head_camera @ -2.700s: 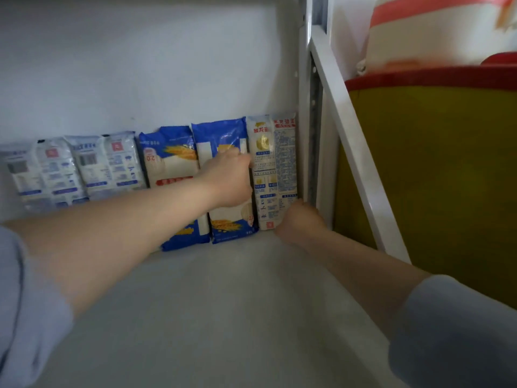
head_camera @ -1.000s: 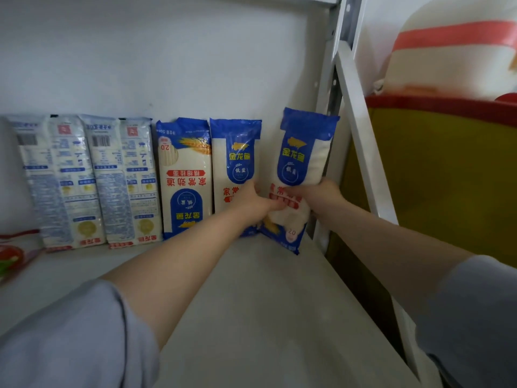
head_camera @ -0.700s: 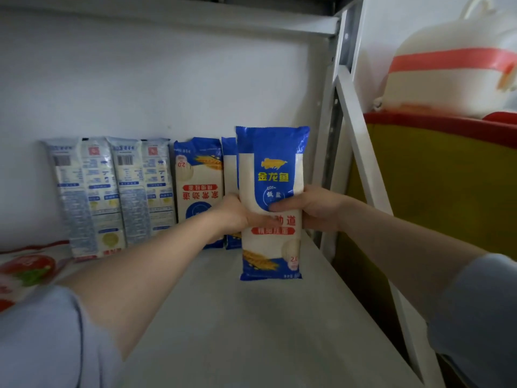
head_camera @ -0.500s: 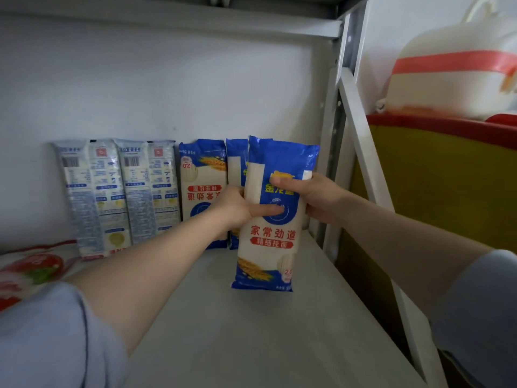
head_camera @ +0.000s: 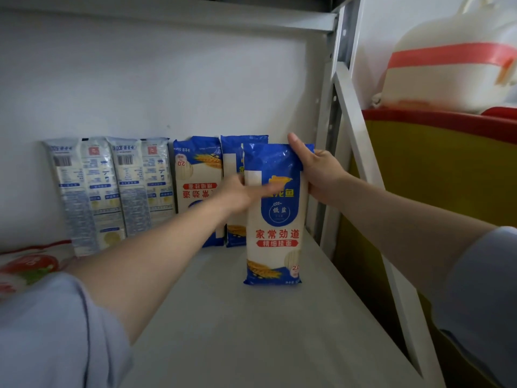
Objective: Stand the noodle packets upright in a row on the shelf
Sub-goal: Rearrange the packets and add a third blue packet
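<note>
Noodle packet (head_camera: 275, 219), blue and white, stands upright at mid-shelf (head_camera: 237, 331), gripped near its top by the right hand (head_camera: 316, 175); the left hand (head_camera: 246, 191) lays straight fingers across its front. Four packets (head_camera: 156, 189) line the back wall.

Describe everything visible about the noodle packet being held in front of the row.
The held noodle packet is a tall, glossy plastic bag, blue at top and bottom, white in the middle, with a blue badge, red lettering and a wheat picture near its base. It stands upright, print right way up, its bottom edge on the shelf, in front of the row's right end. The right hand grips its upper right edge; the left hand lies with straight fingers across its front.
</note>
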Action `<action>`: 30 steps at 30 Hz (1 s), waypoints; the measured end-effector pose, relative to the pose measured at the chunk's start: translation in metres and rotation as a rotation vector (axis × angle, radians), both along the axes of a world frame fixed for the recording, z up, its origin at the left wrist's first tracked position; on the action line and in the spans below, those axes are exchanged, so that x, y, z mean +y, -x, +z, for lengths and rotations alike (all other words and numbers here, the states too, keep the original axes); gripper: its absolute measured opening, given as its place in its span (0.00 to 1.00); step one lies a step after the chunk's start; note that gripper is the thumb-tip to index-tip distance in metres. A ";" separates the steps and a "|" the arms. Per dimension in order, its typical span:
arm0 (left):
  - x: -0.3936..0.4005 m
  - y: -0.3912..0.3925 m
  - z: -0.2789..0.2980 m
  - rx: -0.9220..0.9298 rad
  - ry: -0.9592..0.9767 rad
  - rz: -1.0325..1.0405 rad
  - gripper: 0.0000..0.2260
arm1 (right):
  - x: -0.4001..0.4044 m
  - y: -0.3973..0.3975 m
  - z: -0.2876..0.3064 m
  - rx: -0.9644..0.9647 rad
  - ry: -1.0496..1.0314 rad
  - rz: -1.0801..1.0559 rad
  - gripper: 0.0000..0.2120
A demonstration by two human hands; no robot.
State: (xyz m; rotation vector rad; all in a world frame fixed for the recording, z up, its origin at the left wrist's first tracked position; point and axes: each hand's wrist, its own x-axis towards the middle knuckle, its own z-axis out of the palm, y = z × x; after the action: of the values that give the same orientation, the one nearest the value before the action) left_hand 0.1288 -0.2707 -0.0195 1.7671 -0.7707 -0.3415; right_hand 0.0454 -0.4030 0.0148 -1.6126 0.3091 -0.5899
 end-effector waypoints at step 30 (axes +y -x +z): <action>-0.066 -0.010 -0.144 -0.059 0.042 0.153 0.15 | -0.062 -0.011 -0.140 0.368 -0.006 -0.218 0.32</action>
State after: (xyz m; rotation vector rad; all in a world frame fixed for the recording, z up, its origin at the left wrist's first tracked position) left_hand 0.1385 -0.3370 -0.1635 1.7908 -0.6744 -0.1704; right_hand 0.0568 -0.4649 -0.1257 -1.6899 0.7661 -0.4513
